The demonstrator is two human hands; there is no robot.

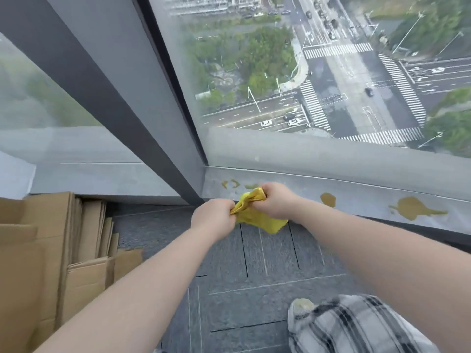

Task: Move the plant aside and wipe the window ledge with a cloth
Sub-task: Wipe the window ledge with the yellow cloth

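**Head view: cloth in hand, ledge still stained**

The left hand [212,217] and right hand [276,200] both clutch the yellow cloth [257,215], bunched between them. No plant shows. Brown stains [414,208] lie right of the right hand on the window ledge [356,197]; wiping remains.
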